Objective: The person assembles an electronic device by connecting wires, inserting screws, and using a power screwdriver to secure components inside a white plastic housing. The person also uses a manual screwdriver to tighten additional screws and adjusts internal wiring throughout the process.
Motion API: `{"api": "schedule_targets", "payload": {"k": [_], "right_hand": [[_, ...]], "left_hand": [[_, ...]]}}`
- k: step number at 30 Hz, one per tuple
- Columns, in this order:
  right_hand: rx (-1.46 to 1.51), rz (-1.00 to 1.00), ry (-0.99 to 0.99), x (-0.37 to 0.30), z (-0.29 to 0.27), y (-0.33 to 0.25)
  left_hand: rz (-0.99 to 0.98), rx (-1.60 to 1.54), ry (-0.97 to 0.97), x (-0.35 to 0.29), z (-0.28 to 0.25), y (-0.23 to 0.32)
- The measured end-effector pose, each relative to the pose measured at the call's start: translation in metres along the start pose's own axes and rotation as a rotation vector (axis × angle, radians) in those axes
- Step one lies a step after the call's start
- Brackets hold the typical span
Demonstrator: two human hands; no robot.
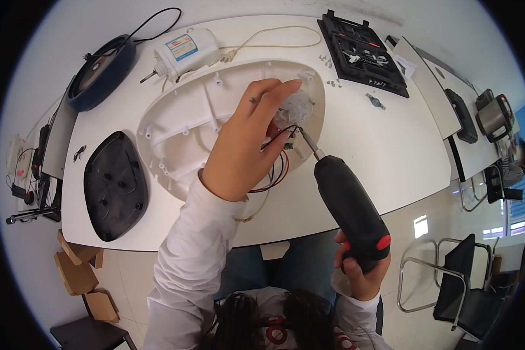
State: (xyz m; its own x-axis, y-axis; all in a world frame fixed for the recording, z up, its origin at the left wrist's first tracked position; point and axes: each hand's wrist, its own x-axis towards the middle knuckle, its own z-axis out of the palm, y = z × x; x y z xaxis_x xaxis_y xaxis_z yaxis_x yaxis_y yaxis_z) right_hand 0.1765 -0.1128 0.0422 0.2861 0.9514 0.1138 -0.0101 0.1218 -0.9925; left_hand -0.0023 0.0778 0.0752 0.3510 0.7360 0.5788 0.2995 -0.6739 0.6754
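Note:
My left hand (248, 134) is closed around a clear plastic round part (296, 111), steadying it over the white plastic housing (178, 121). Thin black and red wires (279, 176) trail from beneath that hand. In my right hand (361, 274) is a black cordless screwdriver (351, 204) with red buttons. Its metal bit reaches up and left to the lower edge of the clear part, near a small dark spot where a screw may sit. My left fingers hide some of the clear part.
A white motor (186, 51) with a cord lies beyond the housing. At the far left stands a dark blue round base (102, 73); a black plastic cover (115, 186) lies nearer. An open black tool case (364, 55), loose screws (328, 60) and a small metal part (375, 101) are at right.

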Motion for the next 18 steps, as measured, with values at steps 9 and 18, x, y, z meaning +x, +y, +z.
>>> {"api": "schedule_targets", "payload": {"k": [9, 18], "right_hand": [[-0.547, -0.148, -0.158, 0.011, -0.019, -0.02], [-0.741, -0.327, -0.255, 0.029, -0.019, -0.045]], "left_hand": [[0.004, 0.02, 0.017, 0.0, -0.001, -0.001], [-0.01, 0.06, -0.026, 0.002, -0.003, 0.004]]}}
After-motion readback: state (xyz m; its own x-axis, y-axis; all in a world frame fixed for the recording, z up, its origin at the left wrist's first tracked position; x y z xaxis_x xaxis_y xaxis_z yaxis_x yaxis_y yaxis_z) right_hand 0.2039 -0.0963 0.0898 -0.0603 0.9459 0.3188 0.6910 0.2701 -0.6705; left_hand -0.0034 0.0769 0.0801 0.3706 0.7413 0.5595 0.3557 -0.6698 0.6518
